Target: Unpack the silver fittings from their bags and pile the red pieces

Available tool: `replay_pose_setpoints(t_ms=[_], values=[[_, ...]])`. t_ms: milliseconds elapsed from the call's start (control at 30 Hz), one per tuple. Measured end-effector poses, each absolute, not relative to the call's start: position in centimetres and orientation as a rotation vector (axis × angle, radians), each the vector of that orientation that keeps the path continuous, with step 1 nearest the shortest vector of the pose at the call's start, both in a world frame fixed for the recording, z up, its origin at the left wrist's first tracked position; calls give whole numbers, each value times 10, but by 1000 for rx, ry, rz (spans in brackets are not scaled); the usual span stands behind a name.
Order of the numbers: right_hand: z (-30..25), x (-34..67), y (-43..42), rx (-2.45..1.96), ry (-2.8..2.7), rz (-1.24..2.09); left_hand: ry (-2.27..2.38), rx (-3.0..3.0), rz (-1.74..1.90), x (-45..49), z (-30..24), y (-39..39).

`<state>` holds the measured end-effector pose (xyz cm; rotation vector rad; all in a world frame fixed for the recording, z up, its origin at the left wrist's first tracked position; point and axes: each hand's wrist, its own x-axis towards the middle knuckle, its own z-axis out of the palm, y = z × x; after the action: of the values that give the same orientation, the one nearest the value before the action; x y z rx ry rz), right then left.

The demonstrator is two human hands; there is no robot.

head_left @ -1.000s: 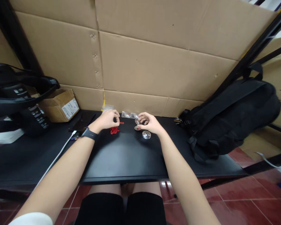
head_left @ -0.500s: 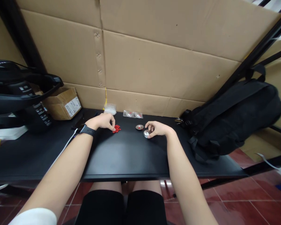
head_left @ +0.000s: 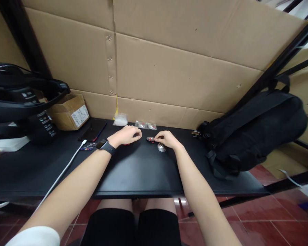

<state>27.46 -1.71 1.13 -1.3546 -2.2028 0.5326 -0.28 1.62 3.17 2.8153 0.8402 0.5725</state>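
Note:
My left hand [head_left: 125, 135] lies on the black table [head_left: 133, 171] with its fingers curled together, the tips pointing right toward a small metal dish [head_left: 150, 139] that has something red in it. What the fingers hold is hidden. The red pieces seen earlier are mostly covered by this hand. My right hand [head_left: 167, 139] rests just right of the dish, its bent fingers pinching the dish's edge. A second, domed metal piece [head_left: 161, 147] sits under the right hand's near side.
A black backpack [head_left: 259, 130] leans at the right. At the back stand small clear bags [head_left: 146, 125] and a bag of white bits [head_left: 120, 120]. A phone [head_left: 92, 131], a white cable [head_left: 64, 169], a cardboard box [head_left: 69, 112] and black gear [head_left: 15, 99] are at the left.
My left hand moved right from the red pile toward the metal dish. My right hand left the domed piece and came to the dish's edge.

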Motion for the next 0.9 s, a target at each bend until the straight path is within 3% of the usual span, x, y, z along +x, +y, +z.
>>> replay_pose_setpoints(t_ms=[167,767,900], values=[[12,265,-19,-1309,-2235,402,876,2814,599,6,23,12],[19,246,-24,-953,-2116,624,723,2537,533,17,16,11],[23,247,-27,-1053,-2112,831,704,2635,524,12,20,14]])
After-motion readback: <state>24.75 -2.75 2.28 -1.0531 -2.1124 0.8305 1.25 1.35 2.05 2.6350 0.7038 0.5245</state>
